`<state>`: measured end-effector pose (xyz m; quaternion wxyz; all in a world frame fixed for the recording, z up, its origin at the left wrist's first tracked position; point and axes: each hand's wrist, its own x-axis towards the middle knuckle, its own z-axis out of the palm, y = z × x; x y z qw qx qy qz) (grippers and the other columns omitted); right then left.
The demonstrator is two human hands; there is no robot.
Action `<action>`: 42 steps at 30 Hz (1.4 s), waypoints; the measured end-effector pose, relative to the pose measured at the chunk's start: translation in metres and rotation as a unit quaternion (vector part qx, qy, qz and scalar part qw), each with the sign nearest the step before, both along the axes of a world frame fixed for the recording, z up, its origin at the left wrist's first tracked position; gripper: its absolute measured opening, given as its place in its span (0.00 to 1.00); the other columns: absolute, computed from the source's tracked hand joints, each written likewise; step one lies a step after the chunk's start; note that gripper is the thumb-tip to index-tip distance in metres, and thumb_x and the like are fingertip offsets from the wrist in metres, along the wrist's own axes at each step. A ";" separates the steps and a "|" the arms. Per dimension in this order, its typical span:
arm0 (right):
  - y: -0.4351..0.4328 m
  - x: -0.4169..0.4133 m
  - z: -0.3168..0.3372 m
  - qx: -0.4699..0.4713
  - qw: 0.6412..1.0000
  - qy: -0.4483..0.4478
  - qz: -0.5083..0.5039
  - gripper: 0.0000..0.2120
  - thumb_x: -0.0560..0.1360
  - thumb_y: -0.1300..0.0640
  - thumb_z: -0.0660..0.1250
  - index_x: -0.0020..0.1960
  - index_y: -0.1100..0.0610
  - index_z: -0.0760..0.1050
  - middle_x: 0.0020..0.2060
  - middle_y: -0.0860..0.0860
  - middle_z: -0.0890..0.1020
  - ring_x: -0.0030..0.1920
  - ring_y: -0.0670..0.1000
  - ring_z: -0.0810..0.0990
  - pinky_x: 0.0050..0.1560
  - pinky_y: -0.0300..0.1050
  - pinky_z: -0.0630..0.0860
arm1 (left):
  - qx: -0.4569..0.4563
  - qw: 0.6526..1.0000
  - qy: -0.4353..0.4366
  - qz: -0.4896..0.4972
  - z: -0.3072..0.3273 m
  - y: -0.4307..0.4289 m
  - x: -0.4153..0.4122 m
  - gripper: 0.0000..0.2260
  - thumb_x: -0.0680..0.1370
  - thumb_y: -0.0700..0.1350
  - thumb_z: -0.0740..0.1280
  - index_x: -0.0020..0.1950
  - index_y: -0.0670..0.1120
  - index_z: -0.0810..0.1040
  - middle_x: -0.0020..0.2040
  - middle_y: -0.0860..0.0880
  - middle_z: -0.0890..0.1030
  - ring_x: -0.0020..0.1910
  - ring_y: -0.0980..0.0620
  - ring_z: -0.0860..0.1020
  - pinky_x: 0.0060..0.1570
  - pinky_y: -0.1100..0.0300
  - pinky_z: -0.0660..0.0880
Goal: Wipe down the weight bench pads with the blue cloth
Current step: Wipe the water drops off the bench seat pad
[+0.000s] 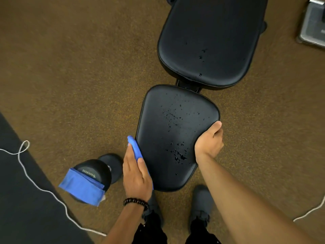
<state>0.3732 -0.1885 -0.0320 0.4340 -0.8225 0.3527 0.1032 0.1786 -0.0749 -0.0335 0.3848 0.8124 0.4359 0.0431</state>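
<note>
**Both hands at the seat pad, cloth on its left edge**

Right forearm enters from the lower right, nearest the lens, running up and left to the right hand (209,138). That hand is curled over the right edge of the seat pad (168,136): thumb lies on top of the pad surface, fingers wrapped under the rim and out of sight. Grip is closed on the pad edge.

Left hand (136,175) comes in from the bottom centre, wrist bearing a dark beaded bracelet (136,202). Palm faces the pad, fingers extended and together, pressing a bunched blue cloth (135,148) flat against the left side of the seat pad. Cloth is pinned between hand and pad; part of it sticks out past the fingertips.

Seat pad is black, tapering toward the camera, with droplets scattered across its centre and lower right. Back pad (209,41) lies beyond it, separated by a gap showing the frame, and carries a few droplets near its lower end.

Left of the bench on the brown floor (79,67): a black dumbbell (98,173) with a second blue cloth (82,187), folded, draped over its near head. A white cord (26,173) runs across a dark mat (21,199) at lower left. Two dark shoes (201,199) stand just below the pad.
</note>
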 end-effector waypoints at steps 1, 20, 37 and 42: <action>0.001 0.000 0.001 0.000 1.000 -0.001 0.001 0.29 0.84 0.38 0.45 0.67 0.54 0.75 0.59 0.58 0.81 0.61 0.63 0.77 0.60 0.55 0.70 | 0.004 1.000 0.013 0.016 0.002 0.000 0.006 0.26 0.85 0.52 0.50 0.83 0.49 0.56 0.80 0.51 0.64 0.78 0.52 0.64 0.76 0.48 0.65; 0.000 -0.001 0.001 0.004 1.000 -0.017 0.006 0.28 0.85 0.39 0.45 0.67 0.53 0.76 0.58 0.55 0.83 0.61 0.59 0.78 0.56 0.48 0.68 | 0.055 0.975 0.153 -0.153 0.016 0.097 0.251 0.24 0.86 0.56 0.45 0.66 0.47 0.76 0.62 0.41 0.81 0.61 0.38 0.78 0.60 0.46 0.71; 0.001 -0.001 0.001 -0.013 1.000 -0.007 0.008 0.29 0.85 0.38 0.44 0.69 0.52 0.76 0.60 0.56 0.82 0.63 0.62 0.77 0.62 0.54 0.71 | -0.047 0.952 0.110 0.282 0.004 -0.009 0.031 0.22 0.83 0.63 0.47 0.62 0.54 0.74 0.58 0.47 0.82 0.58 0.40 0.79 0.55 0.46 0.73; 0.002 0.000 0.005 -0.018 1.000 -0.005 0.010 0.27 0.86 0.40 0.45 0.70 0.52 0.75 0.62 0.57 0.82 0.64 0.62 0.76 0.61 0.53 0.70 | -0.010 0.947 0.120 0.298 0.004 -0.007 0.046 0.21 0.85 0.58 0.48 0.64 0.52 0.76 0.59 0.46 0.82 0.60 0.40 0.79 0.55 0.46 0.72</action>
